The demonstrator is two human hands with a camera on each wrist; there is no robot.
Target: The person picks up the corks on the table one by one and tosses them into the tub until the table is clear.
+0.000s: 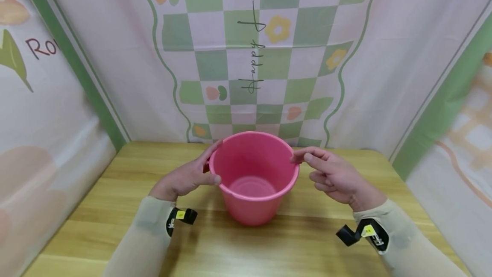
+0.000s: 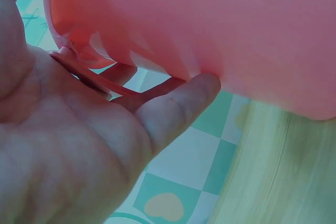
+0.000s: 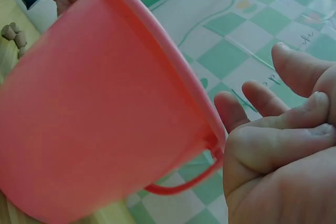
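A pink plastic bucket [image 1: 251, 208] stands on the wooden table in the head view, its mouth tipped toward me. My left hand [image 1: 188, 178] holds its left side, the thumb over the rim and the other fingers along the outside. In the left wrist view a thin pink handle [image 2: 94, 80] crosses the palm, and a fingertip touches the bucket wall. At the right rim is my right hand [image 1: 334, 174], two fingers reaching to the edge and the others bent. The right wrist view shows the bucket's handle [image 3: 184, 186] hanging below those fingers; contact with the rim is unclear.
The wooden table [image 1: 127, 191] extends around the bucket. Behind it hangs a checked green and white cloth [image 1: 246, 63], with more printed cloth on both sides. Small brown lumps [image 3: 16, 35] show at the left edge of the right wrist view; their kind is unclear.
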